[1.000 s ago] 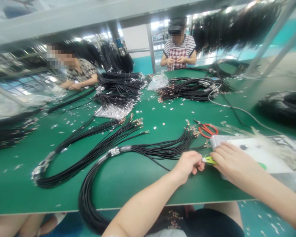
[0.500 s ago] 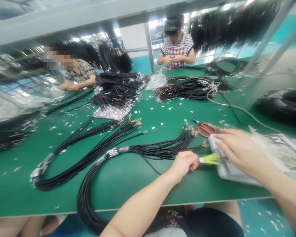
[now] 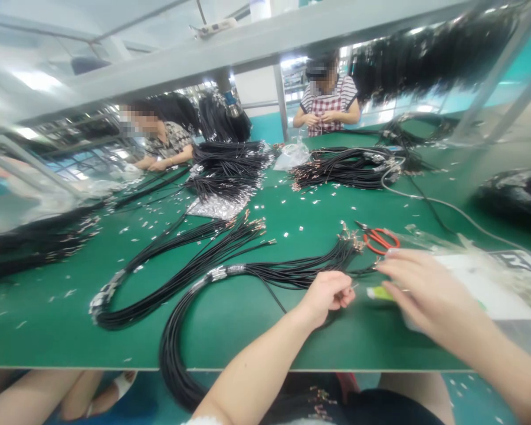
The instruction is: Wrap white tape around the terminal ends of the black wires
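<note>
My left hand (image 3: 325,298) rests at the bench's front, fingers pinched close together around what looks like a thin wire end. A loop of black cables (image 3: 256,273) with crimped metal terminals fans out just beyond it. My right hand (image 3: 429,295) hangs curled over a small yellow-green piece (image 3: 379,293), partly hiding it, so I cannot tell whether it holds it. Below that hand lies a clear plastic-covered tray (image 3: 482,289). Red-handled pliers (image 3: 382,240) lie beyond my right fingers.
Several more black cable bundles (image 3: 230,171) and loose metal terminals (image 3: 287,233) lie on the green bench (image 3: 71,336). Two co-workers (image 3: 327,97) sit across it. Black cables (image 3: 433,53) hang from an overhead metal rail (image 3: 248,44).
My right hand has curled in over the yellow-green piece, which shows less. The whole view has shifted slightly, with the bench lower in the picture.
</note>
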Tool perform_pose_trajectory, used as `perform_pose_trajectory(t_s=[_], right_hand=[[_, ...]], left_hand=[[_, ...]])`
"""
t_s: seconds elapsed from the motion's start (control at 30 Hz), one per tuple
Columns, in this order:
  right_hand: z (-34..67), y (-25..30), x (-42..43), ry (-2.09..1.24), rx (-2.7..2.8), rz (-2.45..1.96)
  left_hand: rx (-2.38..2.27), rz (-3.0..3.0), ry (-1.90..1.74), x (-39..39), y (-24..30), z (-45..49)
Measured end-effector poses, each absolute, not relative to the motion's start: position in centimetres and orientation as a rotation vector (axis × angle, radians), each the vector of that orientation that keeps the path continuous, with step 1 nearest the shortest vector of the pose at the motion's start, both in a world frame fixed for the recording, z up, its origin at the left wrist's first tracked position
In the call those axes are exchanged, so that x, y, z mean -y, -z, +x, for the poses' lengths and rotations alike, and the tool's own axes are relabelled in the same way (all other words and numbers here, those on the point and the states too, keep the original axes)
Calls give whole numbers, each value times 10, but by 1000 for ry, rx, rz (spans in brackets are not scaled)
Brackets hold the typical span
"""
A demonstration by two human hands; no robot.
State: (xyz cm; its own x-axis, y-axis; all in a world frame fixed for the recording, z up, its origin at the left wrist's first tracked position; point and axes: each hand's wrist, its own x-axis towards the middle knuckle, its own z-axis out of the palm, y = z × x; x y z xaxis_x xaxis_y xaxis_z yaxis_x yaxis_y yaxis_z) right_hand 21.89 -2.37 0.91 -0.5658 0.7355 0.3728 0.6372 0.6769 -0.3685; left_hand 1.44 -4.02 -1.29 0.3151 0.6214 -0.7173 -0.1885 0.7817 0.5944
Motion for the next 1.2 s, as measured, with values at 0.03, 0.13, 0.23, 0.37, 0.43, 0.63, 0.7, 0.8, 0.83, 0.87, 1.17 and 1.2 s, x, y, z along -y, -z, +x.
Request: perform_pose_trajectory(t_s=[0.03,0.13,0.23,0.37,0.43,0.63,0.7,0.8,0.83,0.87,1.17,1.2], right_hand=[[210,-11,30,-286,2381,-1024],[185,-14,42,-289,2329,-956],[174,-14,46,-295,2340,-930],[174,-20,46,-246,2430,-924],[175,-27,47,-258,2440,-948],[176,-49,49,-755,2189,-1170],[180,-55,49,-934,2116,-1213],[196,-59,50,-1005,2055,-1252],[205,-60,50,-972,2045,-1273],[213,-60,50,-914,2037,-1302],[197,-59,51,-56,2181,-983],[190,-57,51,10,2200,-957]], left_hand=[[-1113,440,-562,40,10,14],[-1036,421,-551,38,0,13],[-976,411,-505,36,-6,10],[-997,486,-510,37,-12,11],[-1044,643,-557,41,-17,12],[-1326,1513,-691,60,-43,19],[-1299,1678,-714,63,-48,21],[-1238,1770,-737,62,-51,22],[-1258,1736,-761,60,-52,21],[-1305,1651,-801,57,-53,19],[-1187,779,-828,43,-62,20],[-1178,750,-819,44,-62,22]])
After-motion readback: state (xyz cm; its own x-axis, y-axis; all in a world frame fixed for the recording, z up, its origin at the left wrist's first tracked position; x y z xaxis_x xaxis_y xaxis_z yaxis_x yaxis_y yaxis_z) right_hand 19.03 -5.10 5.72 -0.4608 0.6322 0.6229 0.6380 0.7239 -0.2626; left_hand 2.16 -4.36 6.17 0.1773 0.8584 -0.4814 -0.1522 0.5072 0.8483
